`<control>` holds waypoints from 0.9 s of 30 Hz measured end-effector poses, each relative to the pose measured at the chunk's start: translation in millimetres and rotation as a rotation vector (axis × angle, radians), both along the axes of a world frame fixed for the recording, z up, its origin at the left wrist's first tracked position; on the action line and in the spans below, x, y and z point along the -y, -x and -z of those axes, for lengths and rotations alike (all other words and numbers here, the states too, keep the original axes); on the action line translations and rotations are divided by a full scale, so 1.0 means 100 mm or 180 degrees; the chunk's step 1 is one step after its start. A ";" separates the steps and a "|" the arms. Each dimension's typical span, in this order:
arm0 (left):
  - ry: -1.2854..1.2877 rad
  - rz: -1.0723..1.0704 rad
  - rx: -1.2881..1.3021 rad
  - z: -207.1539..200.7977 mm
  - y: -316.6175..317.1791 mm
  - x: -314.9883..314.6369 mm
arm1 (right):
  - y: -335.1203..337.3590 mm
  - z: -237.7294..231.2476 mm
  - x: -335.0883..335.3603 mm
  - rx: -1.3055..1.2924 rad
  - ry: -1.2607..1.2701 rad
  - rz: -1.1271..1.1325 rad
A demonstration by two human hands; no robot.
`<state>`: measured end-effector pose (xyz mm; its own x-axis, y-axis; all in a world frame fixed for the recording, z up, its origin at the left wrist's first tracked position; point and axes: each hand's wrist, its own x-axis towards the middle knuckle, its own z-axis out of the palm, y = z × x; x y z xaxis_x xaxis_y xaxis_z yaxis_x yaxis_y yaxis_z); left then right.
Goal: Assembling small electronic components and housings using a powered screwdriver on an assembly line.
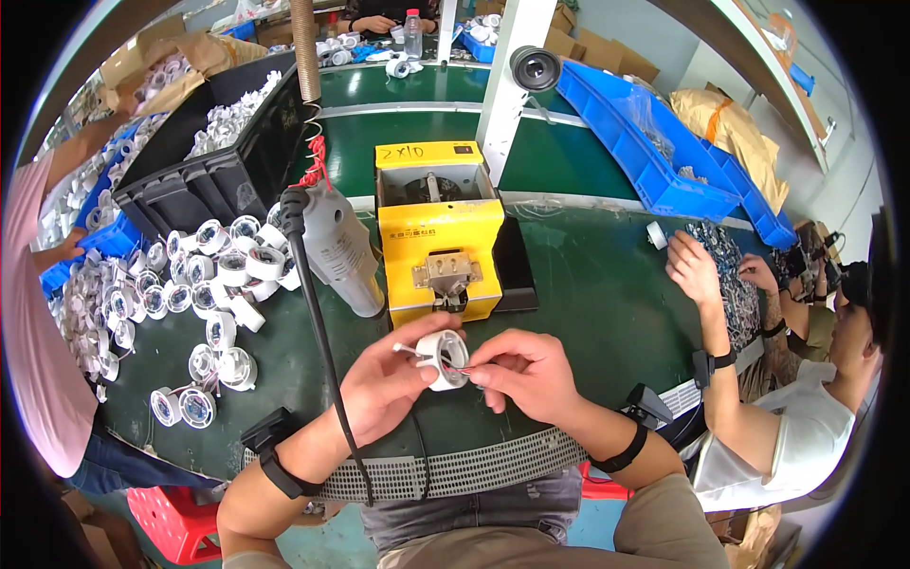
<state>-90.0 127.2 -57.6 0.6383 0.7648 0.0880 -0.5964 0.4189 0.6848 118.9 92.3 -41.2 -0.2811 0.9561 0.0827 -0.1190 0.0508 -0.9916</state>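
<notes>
A white round plastic housing [438,353] with an open hollow rim is gripped by my left hand [387,381], thumb in front and fingers behind. From its side sticks a short white stub. My right hand [527,376] pinches thin red and dark wires [462,369] at the housing's right edge. Both hands are above the near part of the green table, just in front of a yellow machine [441,237] with a metal fixture [447,273] on its front. To the left hangs a grey cylindrical power screwdriver [336,248] with a black cable.
Many white round housings [210,270] are heaped on the table's left. A black crate [204,180] of white parts stands behind them. Blue bins [654,142] sit at the back right. A co-worker's hand [694,268] is near a wire pile [725,275] at right; another person stands at left.
</notes>
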 end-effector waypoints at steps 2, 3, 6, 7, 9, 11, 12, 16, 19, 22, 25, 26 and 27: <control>-0.0056 0.0098 0.0058 -0.01 -0.02 0.01 | 0.07 0.01 -0.01 -0.0242 -0.0486 0.0000; -0.0113 0.0168 0.0102 -0.01 -0.01 0.02 | 0.08 0.02 -0.02 -0.0241 -0.0478 -0.0002; -0.0232 0.0194 0.0100 0.01 -0.02 0.04 | 0.10 0.03 -0.01 -0.0226 -0.0567 0.0142; -0.0221 0.0255 0.0150 0.01 -0.02 0.05 | 0.10 0.02 0.00 -0.0048 -0.0516 0.0200; -0.0125 0.0266 0.0139 -0.01 -0.05 0.09 | 0.10 0.03 0.02 0.0134 -0.0461 0.0262; -0.0028 0.0283 0.0130 0.00 -0.06 0.09 | 0.09 0.07 0.01 0.0903 -0.1235 0.0539; -0.0064 0.0304 0.0168 0.02 -0.06 0.09 | 0.09 0.08 0.01 0.0903 -0.1232 0.0537; -0.0145 0.0436 0.0277 0.03 -0.06 0.08 | 0.11 0.10 -0.01 0.1306 -0.1840 0.0876; -0.0101 0.0479 0.0219 0.02 -0.07 0.11 | 0.17 0.10 -0.01 0.1076 -0.1565 0.0819; -0.0621 0.0328 -0.0254 -0.01 -0.09 0.15 | 0.16 0.09 -0.04 0.0550 -0.1022 0.0489; -0.1043 0.0011 -0.1090 0.01 -0.12 0.15 | 0.13 0.09 -0.09 0.0485 -0.0955 0.0437; -0.0791 0.0073 -0.1251 0.00 -0.10 0.11 | 0.11 0.10 -0.10 0.0808 -0.1017 0.0448; -0.0528 0.0108 -0.1427 -0.01 -0.08 0.10 | 0.12 0.11 -0.12 0.1110 -0.1081 0.0430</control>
